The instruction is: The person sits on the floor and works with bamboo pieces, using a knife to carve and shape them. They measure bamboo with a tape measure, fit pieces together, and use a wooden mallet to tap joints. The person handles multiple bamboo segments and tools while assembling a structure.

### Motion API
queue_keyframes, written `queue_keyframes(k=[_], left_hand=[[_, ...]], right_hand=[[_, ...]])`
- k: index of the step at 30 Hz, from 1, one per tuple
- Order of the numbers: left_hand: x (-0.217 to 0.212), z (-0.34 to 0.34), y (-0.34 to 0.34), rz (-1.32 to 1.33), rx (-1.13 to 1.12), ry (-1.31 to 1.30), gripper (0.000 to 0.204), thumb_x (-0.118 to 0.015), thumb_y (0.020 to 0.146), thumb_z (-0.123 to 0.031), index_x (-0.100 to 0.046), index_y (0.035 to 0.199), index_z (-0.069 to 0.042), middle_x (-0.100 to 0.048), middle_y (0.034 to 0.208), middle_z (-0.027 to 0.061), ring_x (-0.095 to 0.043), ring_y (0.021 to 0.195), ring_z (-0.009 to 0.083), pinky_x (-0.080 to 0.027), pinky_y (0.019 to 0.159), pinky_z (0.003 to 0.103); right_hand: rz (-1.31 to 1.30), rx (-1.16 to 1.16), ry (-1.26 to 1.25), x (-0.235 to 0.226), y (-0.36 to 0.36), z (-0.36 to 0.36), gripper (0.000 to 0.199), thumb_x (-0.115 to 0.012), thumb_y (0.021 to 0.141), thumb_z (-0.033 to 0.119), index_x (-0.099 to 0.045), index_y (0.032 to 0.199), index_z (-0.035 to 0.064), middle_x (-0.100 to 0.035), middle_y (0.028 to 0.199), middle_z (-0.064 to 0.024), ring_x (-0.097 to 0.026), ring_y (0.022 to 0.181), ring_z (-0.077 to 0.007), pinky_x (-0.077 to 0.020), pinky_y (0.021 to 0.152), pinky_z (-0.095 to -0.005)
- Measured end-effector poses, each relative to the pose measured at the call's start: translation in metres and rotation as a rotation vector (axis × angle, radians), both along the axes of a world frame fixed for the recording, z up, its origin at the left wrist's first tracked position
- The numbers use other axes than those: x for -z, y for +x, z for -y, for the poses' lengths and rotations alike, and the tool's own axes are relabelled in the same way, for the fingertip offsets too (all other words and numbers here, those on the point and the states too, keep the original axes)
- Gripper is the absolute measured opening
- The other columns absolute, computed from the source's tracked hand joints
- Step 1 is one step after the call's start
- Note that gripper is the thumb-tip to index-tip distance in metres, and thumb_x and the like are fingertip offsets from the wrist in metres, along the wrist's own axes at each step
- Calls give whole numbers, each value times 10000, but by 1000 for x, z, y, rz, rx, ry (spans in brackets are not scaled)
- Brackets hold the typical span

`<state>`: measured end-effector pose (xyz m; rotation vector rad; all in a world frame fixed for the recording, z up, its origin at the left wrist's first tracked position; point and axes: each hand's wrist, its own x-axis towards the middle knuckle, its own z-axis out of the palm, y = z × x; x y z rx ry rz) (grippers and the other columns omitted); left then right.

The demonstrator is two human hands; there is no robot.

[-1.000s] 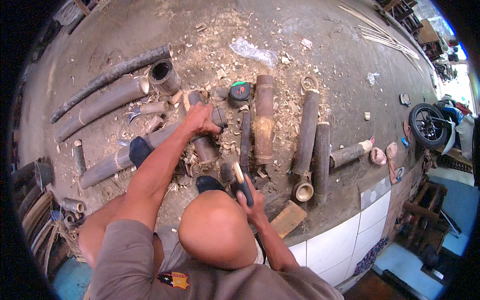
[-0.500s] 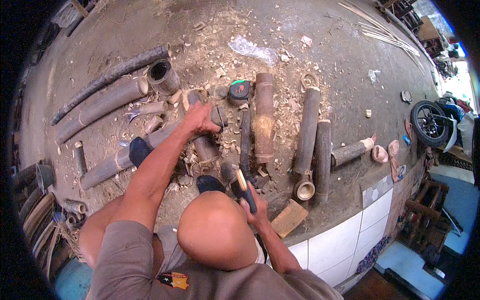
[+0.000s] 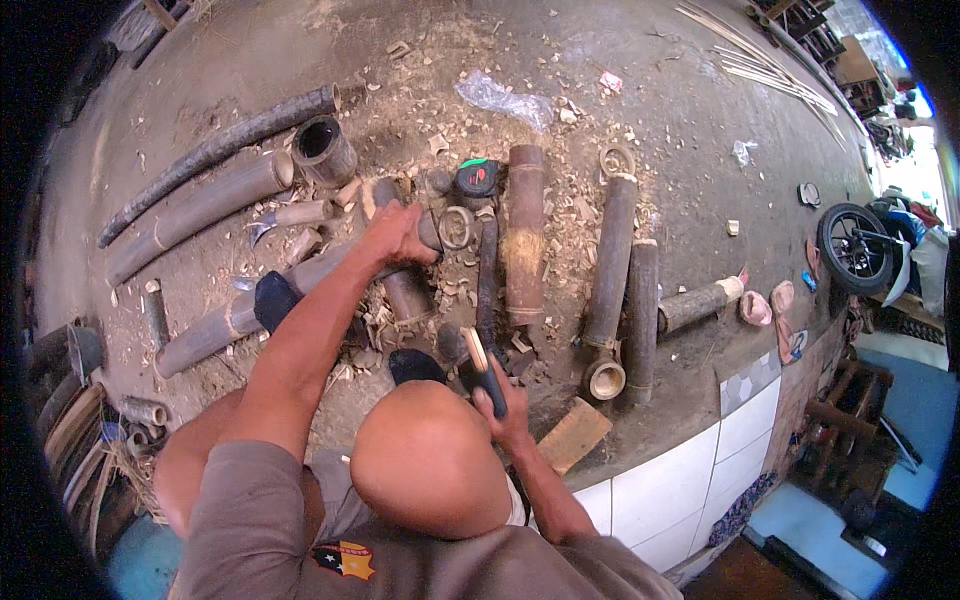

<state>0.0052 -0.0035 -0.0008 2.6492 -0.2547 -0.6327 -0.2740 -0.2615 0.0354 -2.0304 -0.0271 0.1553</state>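
Note:
My left hand (image 3: 397,235) is wrapped over the end of a long grey bamboo tube (image 3: 250,305) that slopes down to the left. The tube rests across a shorter bamboo piece (image 3: 408,295). Just right of the tube's end, a pale-rimmed bamboo ring (image 3: 457,228) lies among the shavings. My right hand (image 3: 508,408), beside my knee, is closed round a tool with a black-and-tan handle (image 3: 480,362); its working part cannot be made out. One of my feet, in a dark covering (image 3: 277,300), is against the long tube.
A tape measure (image 3: 477,178) and an upright reddish bamboo tube (image 3: 526,240) lie ahead. More bamboo tubes (image 3: 610,265) are to the right, others (image 3: 200,215) to the left near a curved-blade tool (image 3: 290,215). A wood block (image 3: 575,435) borders white tiles (image 3: 665,480). A wheel (image 3: 857,248) stands far right.
The end section of the long bamboo tube has come off and now lies as a ring to its right. My right hand with the tool has shifted slightly; my left hand keeps its grip.

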Motion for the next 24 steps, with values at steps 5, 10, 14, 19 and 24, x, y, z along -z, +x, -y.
queue_keyframes(k=[5,10,14,19,24], left_hand=[[23,-15,4,19,96,-69,861,-855,594,-515,-633,1234,16,-649,1096,336,-611,1094,504,-505,987,532],[6,-6,0,91,76,-19,898,-867,591,-574,-636,1223,20,-684,1141,270,-608,1099,462,-493,998,526],[-9,4,-14,288,130,147,865,-871,614,-599,-650,1210,-12,-701,1199,211,-581,1191,397,-455,1049,505],[-2,10,-20,265,72,180,867,-896,625,-562,-609,1253,-39,-698,1257,171,-558,1251,365,-432,1065,518],[-13,6,-17,161,60,121,823,-898,635,-557,-613,1198,-30,-694,1194,225,-602,1176,410,-468,1018,533]], right_hand=[[-86,111,21,-60,-93,45,661,-655,980,367,-540,1468,-63,-722,884,-151,-705,728,-235,-554,696,-383],[-63,393,139,-76,-69,64,648,-628,1002,381,-547,1456,-74,-709,980,-111,-667,821,-214,-546,789,-360],[95,320,-196,-57,4,82,720,-700,943,342,-491,1494,-71,-713,1201,-259,-748,949,-335,-589,812,-391],[377,139,-498,0,43,92,817,-787,858,367,-494,1490,-60,-722,1102,-256,-736,896,-405,-592,761,-465],[27,-8,-694,32,22,85,795,-762,868,442,-502,1468,-10,-638,1240,-245,-649,1080,-429,-513,946,-531]])
